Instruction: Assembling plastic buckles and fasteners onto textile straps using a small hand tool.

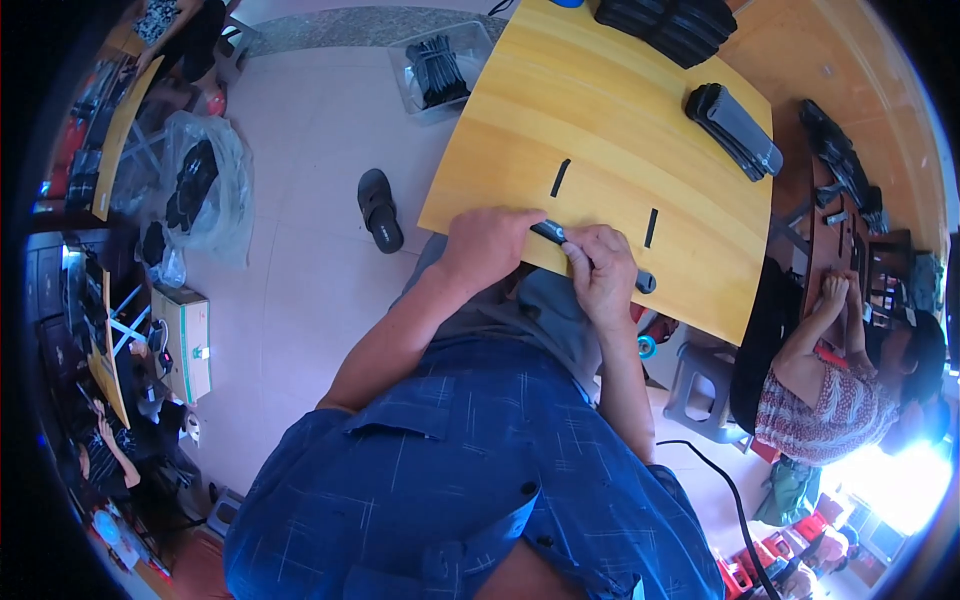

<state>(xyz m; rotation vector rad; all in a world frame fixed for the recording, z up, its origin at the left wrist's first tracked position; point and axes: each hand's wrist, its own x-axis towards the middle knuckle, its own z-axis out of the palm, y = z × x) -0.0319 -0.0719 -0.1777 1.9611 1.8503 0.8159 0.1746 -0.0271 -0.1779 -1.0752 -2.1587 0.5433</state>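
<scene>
At the table's near edge, both my hands hold a long dark grey-black item (549, 231), whose exact kind I cannot make out. My left hand (487, 248) is closed, with its fingertips pinching the left end. My right hand (603, 270) closes round it farther right and hides its middle. A dark rounded end (646, 282) shows just past the right hand; whether it belongs to the same item is hidden. Two short black strips (561, 178) lie apart on the yellow wooden table (500, 140), beyond my hands.
A stack of flat dark pieces (735, 130) lies at the table's right, and a larger black pile (668, 28) at its far edge. A clear bin (440, 75) of black pieces and a slipper (380, 212) are on the floor. A co-worker (825, 400) sits at right.
</scene>
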